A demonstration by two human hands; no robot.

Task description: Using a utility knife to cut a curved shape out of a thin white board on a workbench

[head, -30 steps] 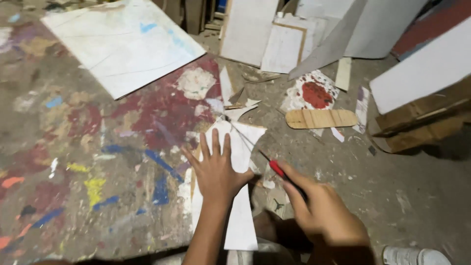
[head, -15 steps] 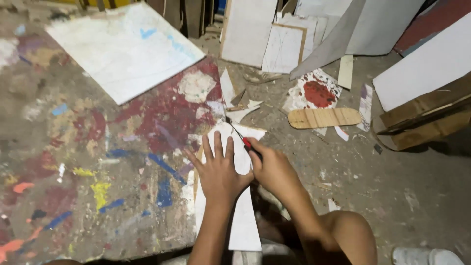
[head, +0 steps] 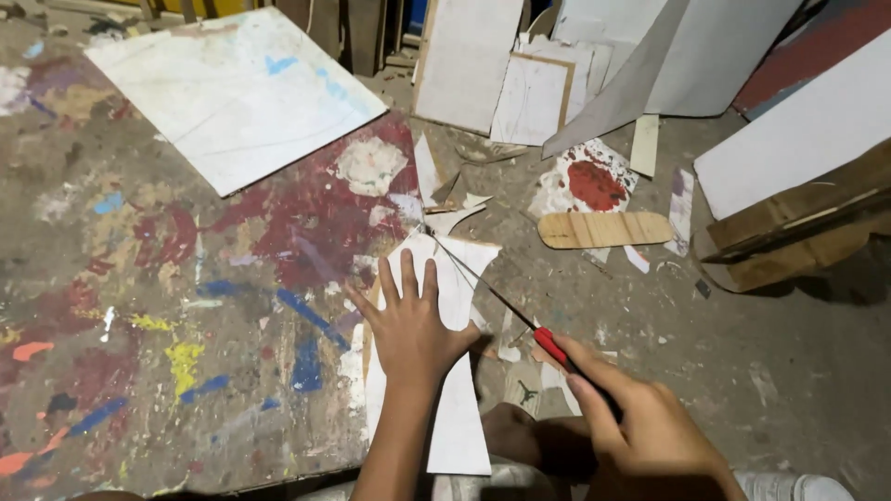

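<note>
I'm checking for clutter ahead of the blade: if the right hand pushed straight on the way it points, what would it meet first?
Probably the white scraps just past the white sheet; depth is unclear. The right hand aims up-left.

A large white square board [head: 237,93], smudged with pale blue, lies tilted at the far left of the paint-splattered floor [head: 139,306]. Several white panels [head: 478,56] lean upright at the back, one smaller with a thin wooden frame [head: 531,97]. Right of centre, a flat rounded plywood strip [head: 605,229] lies just below a white scrap daubed with red paint [head: 589,181]. Brown wooden planks [head: 798,237] lie at the right.
</note>
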